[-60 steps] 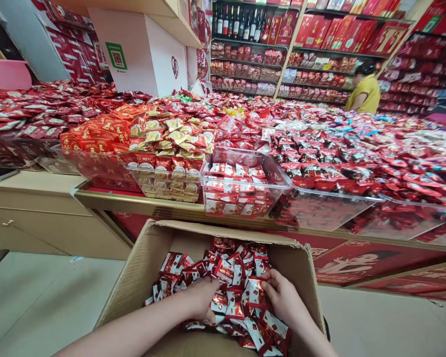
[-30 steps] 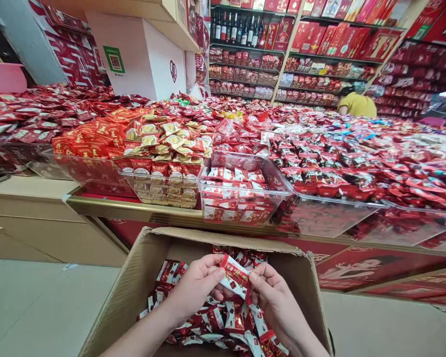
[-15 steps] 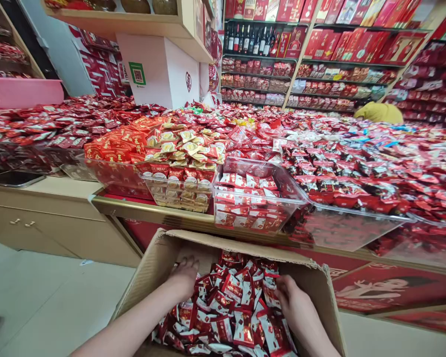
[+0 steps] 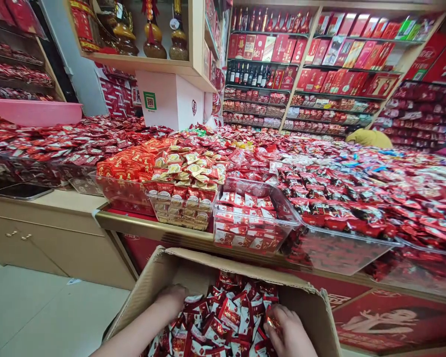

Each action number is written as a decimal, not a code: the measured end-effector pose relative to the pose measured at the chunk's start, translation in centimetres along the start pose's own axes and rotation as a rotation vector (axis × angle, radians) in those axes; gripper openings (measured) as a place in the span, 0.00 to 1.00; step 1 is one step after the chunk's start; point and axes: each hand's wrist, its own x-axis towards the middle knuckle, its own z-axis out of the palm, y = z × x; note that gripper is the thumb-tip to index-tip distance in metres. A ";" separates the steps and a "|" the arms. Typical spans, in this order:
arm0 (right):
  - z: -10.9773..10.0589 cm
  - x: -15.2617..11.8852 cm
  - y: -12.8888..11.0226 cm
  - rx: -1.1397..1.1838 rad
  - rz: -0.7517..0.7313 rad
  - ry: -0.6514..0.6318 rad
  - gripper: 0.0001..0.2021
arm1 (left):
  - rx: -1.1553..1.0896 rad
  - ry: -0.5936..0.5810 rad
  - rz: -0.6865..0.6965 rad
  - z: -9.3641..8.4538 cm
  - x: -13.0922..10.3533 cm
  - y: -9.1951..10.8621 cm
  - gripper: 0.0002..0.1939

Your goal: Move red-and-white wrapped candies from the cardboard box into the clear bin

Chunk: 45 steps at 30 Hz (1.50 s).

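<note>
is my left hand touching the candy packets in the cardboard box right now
Touching. The head view shows the left hand sunk among the candy packets at the left side of the cardboard box, with wrappers lapping against its fingers and no gap visible.

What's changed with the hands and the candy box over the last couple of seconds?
One second ago both hands held a single red-and-white packet up between them; it has been let go. The left hand has moved out to the far left of the packets in the cardboard box, and the right hand has dropped onto the pile at the right. The clear bin on the counter stays partly filled.
</note>
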 end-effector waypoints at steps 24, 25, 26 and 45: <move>-5.1 -0.3 -10.0 1.022 -0.020 0.266 0.06 | -1.479 -0.334 0.188 -3.9 -7.5 10.7 0.17; -5.2 -0.6 -10.0 0.901 -0.151 0.287 0.07 | -1.560 -0.314 0.202 -3.9 -7.5 10.8 0.15; -5.3 -1.0 -10.0 0.804 -0.277 0.285 0.09 | -1.618 -0.281 0.217 -3.9 -7.5 10.8 0.13; -4.4 -0.8 -11.0 1.443 0.268 0.113 0.12 | -1.528 0.063 0.351 -3.3 -7.4 12.0 0.20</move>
